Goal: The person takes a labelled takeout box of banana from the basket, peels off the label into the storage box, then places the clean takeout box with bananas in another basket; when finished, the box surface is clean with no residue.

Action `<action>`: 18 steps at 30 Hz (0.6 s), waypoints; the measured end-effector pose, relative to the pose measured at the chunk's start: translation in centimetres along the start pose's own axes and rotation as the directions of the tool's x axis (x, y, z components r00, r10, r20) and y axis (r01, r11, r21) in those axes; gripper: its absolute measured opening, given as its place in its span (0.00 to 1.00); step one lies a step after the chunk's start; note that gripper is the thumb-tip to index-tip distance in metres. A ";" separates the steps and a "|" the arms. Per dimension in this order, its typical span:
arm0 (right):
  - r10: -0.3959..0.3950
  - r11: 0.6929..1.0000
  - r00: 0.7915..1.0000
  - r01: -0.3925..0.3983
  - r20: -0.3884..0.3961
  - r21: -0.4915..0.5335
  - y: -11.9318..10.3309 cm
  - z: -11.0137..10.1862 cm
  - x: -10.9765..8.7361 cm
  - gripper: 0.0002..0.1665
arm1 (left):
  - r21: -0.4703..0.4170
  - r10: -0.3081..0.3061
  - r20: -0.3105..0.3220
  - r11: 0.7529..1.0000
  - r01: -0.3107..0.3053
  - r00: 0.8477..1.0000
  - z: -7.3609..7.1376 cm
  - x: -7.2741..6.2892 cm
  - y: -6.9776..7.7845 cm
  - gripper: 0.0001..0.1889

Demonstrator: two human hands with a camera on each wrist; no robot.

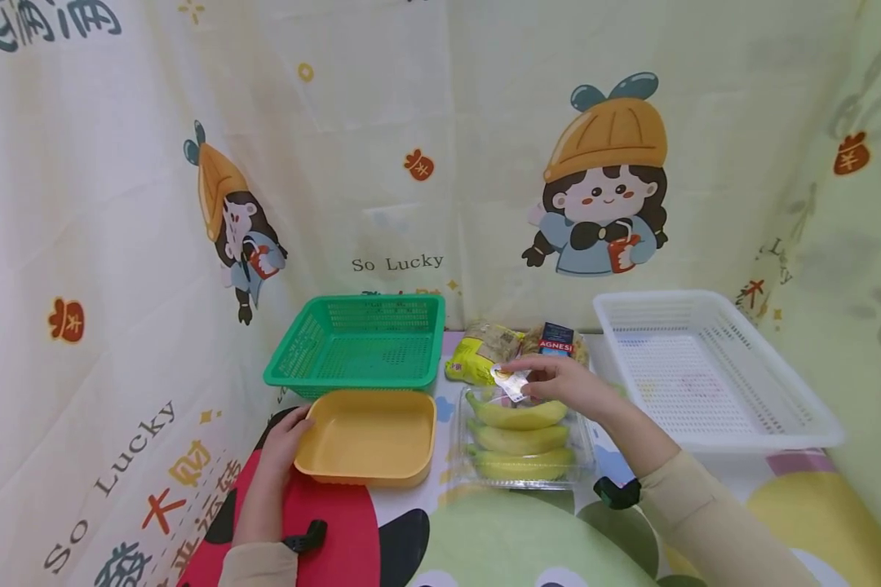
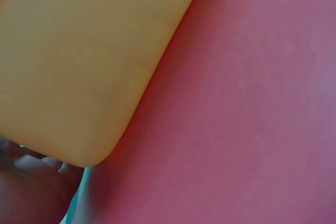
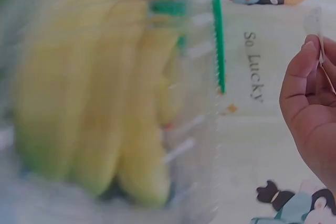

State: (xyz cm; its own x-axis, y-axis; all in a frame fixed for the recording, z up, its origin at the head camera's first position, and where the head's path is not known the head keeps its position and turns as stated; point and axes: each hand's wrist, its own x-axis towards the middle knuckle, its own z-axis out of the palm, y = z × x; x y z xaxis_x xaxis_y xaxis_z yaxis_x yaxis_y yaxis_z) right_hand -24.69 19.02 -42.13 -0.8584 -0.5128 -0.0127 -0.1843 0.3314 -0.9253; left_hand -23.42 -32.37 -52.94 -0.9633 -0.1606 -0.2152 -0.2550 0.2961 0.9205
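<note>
My right hand (image 1: 561, 381) pinches a small white card (image 1: 511, 383) with a yellow picture on it, above a clear plastic box (image 1: 586, 469). Inside the box lie several bananas (image 1: 524, 440). In the right wrist view the thumb and fingers hold the card (image 3: 321, 45) by its edge, and the boxed bananas (image 3: 100, 98) fill the left side. My left hand (image 1: 282, 444) grips the left end of a yellow plastic tub (image 1: 367, 477). Seen from the left wrist, the tub (image 2: 89, 66) partly hides those fingers (image 2: 39, 163).
A green basket (image 1: 352, 380) stands behind the tub. Two food packages, one yellow bag (image 1: 477, 359) and one labelled AGNESI (image 1: 556, 338), lie behind the banana box. To the right is a white basket (image 1: 771, 443). Printed cloth walls (image 1: 484, 204) surround the patterned table.
</note>
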 end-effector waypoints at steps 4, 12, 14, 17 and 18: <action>-0.022 0.998 0.999 0.024 0.035 -0.054 -1.7 0.4 1.4 0.22 | -0.196 -0.023 0.062 0.980 0.034 0.998 0.1 0.3 -0.2 0.30; 0.000 0.998 0.991 0.008 0.137 -0.061 -3.8 1.7 5.1 0.20 | -0.495 -0.018 0.159 0.864 0.095 0.987 0.5 0.4 -0.7 0.28; -0.019 0.998 0.986 0.029 0.167 -0.056 -4.2 2.1 6.1 0.20 | -0.539 -0.005 0.170 0.837 0.097 0.985 0.6 0.5 -0.7 0.27; -0.033 0.998 0.976 0.044 0.216 -0.048 -4.8 3.0 7.6 0.21 | -0.589 0.000 0.188 0.800 0.113 0.982 0.7 0.5 -0.7 0.27; -0.034 0.998 0.973 0.045 0.230 -0.045 -4.9 3.3 8.1 0.21 | -0.595 0.002 0.189 0.796 0.113 0.982 0.7 0.5 -0.7 0.27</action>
State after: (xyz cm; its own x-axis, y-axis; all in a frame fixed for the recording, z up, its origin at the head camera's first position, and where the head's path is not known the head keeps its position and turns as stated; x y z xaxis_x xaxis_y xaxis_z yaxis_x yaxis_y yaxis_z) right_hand -29.12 10.66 -38.91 -0.7187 -0.6919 -0.0680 -0.2445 0.3431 -0.9069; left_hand -23.77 -31.99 -53.93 -0.9623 0.0206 -0.2714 -0.2618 -0.3428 0.9022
